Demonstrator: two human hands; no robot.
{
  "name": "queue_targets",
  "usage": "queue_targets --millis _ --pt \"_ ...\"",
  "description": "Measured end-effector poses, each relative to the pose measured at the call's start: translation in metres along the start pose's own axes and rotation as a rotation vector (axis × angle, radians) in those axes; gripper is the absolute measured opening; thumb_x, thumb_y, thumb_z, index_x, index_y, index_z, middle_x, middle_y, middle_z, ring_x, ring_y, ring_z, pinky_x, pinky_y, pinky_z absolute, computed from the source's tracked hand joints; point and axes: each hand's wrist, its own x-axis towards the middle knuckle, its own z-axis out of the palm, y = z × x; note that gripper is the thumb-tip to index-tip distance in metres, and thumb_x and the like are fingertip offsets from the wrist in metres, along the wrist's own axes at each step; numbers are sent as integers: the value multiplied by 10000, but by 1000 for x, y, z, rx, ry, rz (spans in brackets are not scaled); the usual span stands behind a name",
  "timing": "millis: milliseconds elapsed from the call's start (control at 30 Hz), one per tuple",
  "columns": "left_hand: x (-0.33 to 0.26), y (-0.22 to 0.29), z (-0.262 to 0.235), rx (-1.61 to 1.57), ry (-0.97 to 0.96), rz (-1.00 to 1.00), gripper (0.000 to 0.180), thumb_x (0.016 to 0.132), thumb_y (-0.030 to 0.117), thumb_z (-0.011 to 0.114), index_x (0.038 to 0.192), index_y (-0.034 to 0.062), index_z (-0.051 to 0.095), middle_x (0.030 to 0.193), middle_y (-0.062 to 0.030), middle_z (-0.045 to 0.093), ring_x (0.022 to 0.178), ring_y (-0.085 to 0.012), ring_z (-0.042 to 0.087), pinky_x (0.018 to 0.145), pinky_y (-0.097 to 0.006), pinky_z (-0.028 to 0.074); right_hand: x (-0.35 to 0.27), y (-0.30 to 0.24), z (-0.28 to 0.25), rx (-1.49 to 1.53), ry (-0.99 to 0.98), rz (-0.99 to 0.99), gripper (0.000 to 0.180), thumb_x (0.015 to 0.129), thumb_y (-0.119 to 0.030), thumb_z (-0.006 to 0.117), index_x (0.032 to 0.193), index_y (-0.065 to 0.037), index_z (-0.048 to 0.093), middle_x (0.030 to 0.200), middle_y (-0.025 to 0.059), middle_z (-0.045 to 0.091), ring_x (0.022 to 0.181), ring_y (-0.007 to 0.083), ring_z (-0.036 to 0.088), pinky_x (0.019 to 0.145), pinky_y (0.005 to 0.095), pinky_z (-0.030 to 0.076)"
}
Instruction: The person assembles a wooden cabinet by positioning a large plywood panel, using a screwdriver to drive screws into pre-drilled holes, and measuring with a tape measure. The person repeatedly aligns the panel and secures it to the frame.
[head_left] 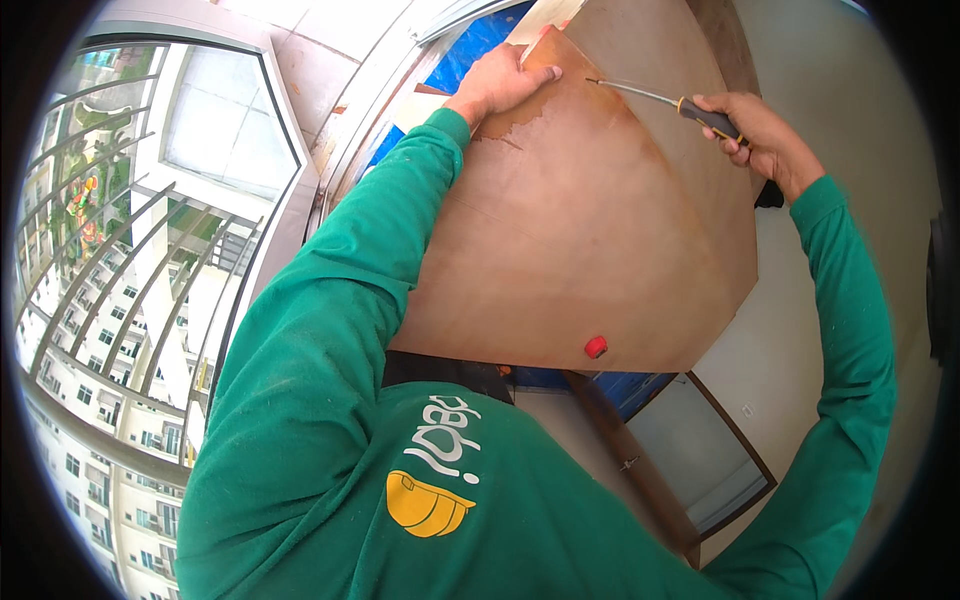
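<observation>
We're high up in an unfinished flat, a room under fit-out. Take the big plywood panel (600,230) as the landmark: bare, water-stained brown board, no paint, no trim. Just behind its upper edge, blue protective sheeting (470,50) covers the frame; more blue shows below the panel's lower edge. Left of the panel, a curved window frame (290,150) and balcony railing (110,270) look straight out on residential tower blocks (90,420) far beneath. Right of the panel, plain pale walls (840,80), nothing hung. Below it, a dark wooden door frame (650,480) stands bare. The green work shirt (400,480) carries a hard-hat badge.
</observation>
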Motion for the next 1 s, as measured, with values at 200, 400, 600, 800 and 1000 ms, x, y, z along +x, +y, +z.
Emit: queue_targets --millis 200,400,600,800,1000 --pt "-2 5 -1 16 16 51 657 915 601 715 1352 112 757 1204 -193 796 1138 -376 752 1028 -476 564 -6 47 8 -618 159 -818 246 1012 -270 705 1110 -51 647 944 69 672 769 170 616 649 322 497" --pt "2 -1 0 1 -35 -26 636 910 596 716 1324 116 776 1176 -188 806 1102 -383 763 1013 -484 573 -1 35 15 -690 274 -517 274 1032 -273 678 1166 -36 654 870 81 679 768 215 638 686 370 539" --pt "-3 3 1 92 128 56 650 902 605 720 1321 111 780 1187 -192 802 1118 -390 758 1021 -476 571 11 26 -4 61 -84 7 227 1081 -363 655 1094 -136 661 805 -14 607 697 36 552 547 266 444" --pt "-4 3 2 46 85 24 634 909 602 710 1355 155 767 1212 -186 796 1146 -387 748 1039 -477 560 -7 57 19 -1329 526 -1018 207 1038 -200 671 1189 -62 637 971 82 664 868 279 685 810 436 549" --pt "3 -5 1 -23 -32 -50 646 907 602 713 1357 140 763 1214 -193 793 1153 -386 743 1036 -477 561 12 26 3 -292 -27 -258 244 1082 -292 670 1208 -84 656 881 33 659 551 144 579 451 289 478"
